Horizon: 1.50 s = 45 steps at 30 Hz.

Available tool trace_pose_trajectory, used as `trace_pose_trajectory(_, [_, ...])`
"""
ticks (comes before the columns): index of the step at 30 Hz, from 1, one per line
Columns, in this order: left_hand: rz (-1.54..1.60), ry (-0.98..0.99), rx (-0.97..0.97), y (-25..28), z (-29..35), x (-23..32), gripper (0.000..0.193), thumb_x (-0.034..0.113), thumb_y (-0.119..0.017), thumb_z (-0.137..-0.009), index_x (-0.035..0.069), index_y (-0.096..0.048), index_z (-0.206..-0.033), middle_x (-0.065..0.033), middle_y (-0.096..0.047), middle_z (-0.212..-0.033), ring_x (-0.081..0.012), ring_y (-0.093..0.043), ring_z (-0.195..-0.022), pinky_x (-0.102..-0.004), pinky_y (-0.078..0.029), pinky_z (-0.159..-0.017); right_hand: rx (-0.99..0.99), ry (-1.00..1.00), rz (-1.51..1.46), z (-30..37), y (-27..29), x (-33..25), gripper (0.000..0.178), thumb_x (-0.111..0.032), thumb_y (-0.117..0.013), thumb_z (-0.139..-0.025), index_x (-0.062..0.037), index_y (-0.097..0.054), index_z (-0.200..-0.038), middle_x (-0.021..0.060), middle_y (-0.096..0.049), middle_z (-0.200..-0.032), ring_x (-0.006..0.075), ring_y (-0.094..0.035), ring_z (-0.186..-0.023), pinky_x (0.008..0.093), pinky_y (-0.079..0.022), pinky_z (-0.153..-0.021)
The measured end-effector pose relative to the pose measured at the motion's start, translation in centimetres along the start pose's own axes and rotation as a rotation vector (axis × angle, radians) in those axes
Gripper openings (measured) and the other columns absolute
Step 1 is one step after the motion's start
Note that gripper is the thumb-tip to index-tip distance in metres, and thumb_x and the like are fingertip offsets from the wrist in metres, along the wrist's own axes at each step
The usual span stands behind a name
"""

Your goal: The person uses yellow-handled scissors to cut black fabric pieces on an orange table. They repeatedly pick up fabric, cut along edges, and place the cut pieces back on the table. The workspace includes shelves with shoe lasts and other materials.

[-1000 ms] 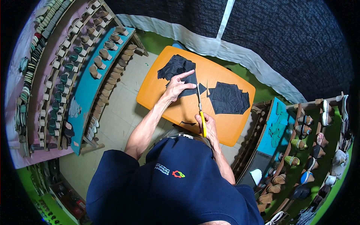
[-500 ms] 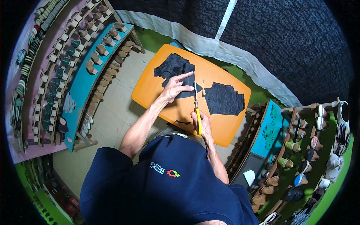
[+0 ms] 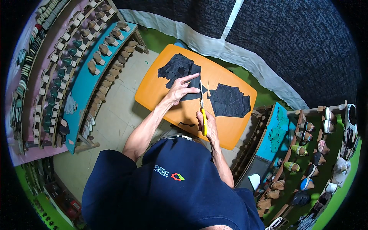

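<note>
Yellow-handled scissors (image 3: 204, 123) are in my right hand (image 3: 210, 128), fingers wrapped round the handles. Their blades point away from me, along the right edge of a black fabric piece (image 3: 190, 96). My left hand (image 3: 179, 91) lies on that piece, thumb and index finger stretched apart toward the blades; its other fingers are partly hidden. Beyond it, more crumpled black fabric (image 3: 174, 67) lies at the far left of the orange table (image 3: 153, 90). Right of the scissors is a stack of black fabric pieces (image 3: 230, 101). A small dark scrap (image 3: 186, 124) rests near the front edge.
Slanted racks of shoes on wooden lasts (image 3: 97, 57) stand at the left. More shoe racks (image 3: 297, 157) and a blue board with green scraps (image 3: 279, 128) are at the right. A dark patterned curtain (image 3: 291, 46) with a white border hangs behind the table.
The scissors and my right hand have shifted very slightly, the handles turning a little. My left hand keeps its place on the black fabric.
</note>
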<state>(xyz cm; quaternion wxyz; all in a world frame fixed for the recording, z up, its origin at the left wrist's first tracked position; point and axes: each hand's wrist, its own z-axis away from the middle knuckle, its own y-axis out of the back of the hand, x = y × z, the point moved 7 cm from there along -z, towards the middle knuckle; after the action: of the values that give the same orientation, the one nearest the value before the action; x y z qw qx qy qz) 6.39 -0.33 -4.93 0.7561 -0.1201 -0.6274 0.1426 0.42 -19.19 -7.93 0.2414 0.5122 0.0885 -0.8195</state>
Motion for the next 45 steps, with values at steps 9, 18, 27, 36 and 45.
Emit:
trace_pose_trajectory(9, [0.466, -0.021, 0.060, -0.6, 0.8, 0.2, 0.073, -0.002, -0.068, -0.085, 0.015, -0.045, -0.151, -0.0114, -0.045, -0.151, -0.0156, -0.061, -0.116, -0.0336, -0.043, -0.110, 0.042, 0.000, -0.097, 0.1, 0.3, 0.4, 0.046, -0.050, -0.072, -0.090, -0.0086, -0.057, -0.076, -0.0053, -0.044, -0.053, 0.0058, -0.042, -0.042, 0.0243, -0.035, -0.039])
trace_pose_trajectory(18, [0.398, -0.078, -0.102, -0.3, -0.3, -0.3, 0.070, -0.011, -0.057, -0.083, 0.009, -0.046, -0.150, -0.0082, -0.049, -0.149, -0.0186, -0.048, -0.136, -0.0332, -0.041, -0.114, 0.039, -0.038, -0.120, 0.6, 1.1, 0.6, 0.046, -0.049, -0.074, -0.089, -0.0088, -0.058, -0.076, -0.0052, -0.045, -0.054, 0.0063, -0.044, -0.042, 0.0254, -0.036, -0.040])
trace_pose_trajectory(27, [0.635, -0.052, 0.154, 0.5, -1.0, 0.3, 0.054, -0.003, -0.063, -0.089, 0.008, -0.055, -0.142, -0.0042, -0.061, -0.136, -0.0156, -0.064, -0.114, -0.0299, -0.052, -0.102, -0.101, 0.043, -0.080, 1.9, 0.2, 2.2, 0.038, -0.041, -0.058, -0.101, -0.0056, -0.058, -0.088, -0.0007, -0.050, -0.060, 0.0106, -0.050, -0.050, 0.0272, -0.043, -0.047])
trace_pose_trajectory(36, [0.032, -0.068, 0.133, 0.3, -1.1, 0.9, 0.051, 0.004, -0.075, -0.085, 0.002, -0.062, -0.134, 0.0011, -0.070, -0.101, -0.0015, -0.061, -0.085, -0.0184, -0.049, -0.082, -0.164, 0.121, -0.043, 1.5, 0.3, 3.2, 0.041, -0.044, -0.055, -0.102, -0.0030, -0.061, -0.096, 0.0019, -0.052, -0.065, 0.0121, -0.052, -0.055, 0.0305, -0.045, -0.051])
trace_pose_trajectory(45, [0.029, -0.022, 0.132, -0.4, -0.1, 0.7, 0.064, 0.000, -0.079, -0.080, 0.007, -0.058, -0.140, -0.0065, -0.068, -0.107, -0.0092, -0.061, -0.090, -0.0213, -0.049, -0.090, -0.159, 0.070, -0.106, 1.4, -0.3, 1.0, 0.050, -0.052, -0.050, -0.102, -0.0032, -0.059, -0.095, 0.0020, -0.051, -0.062, 0.0124, -0.051, -0.052, 0.0294, -0.047, -0.050])
